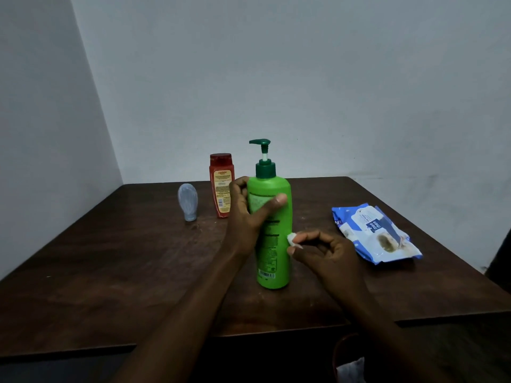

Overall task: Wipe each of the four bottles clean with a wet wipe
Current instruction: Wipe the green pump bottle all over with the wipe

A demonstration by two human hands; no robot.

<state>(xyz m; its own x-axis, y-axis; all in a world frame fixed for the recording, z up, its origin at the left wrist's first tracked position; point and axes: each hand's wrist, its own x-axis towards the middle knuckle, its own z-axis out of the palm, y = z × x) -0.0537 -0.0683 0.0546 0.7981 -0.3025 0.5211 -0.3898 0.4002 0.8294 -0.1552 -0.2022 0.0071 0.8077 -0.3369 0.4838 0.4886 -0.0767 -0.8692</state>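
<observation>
A tall green pump bottle stands upright in the middle of the dark wooden table. My left hand grips its upper body, thumb across the front. My right hand pinches a small bunched white wet wipe against the bottle's right side. Behind and to the left stand a red bottle and a small grey-blue tube resting on its cap. A fourth bottle is not visible.
A blue and white pack of wet wipes lies flat on the right of the table. Walls close in behind and on the left. A pale crumpled object shows below the table's front edge.
</observation>
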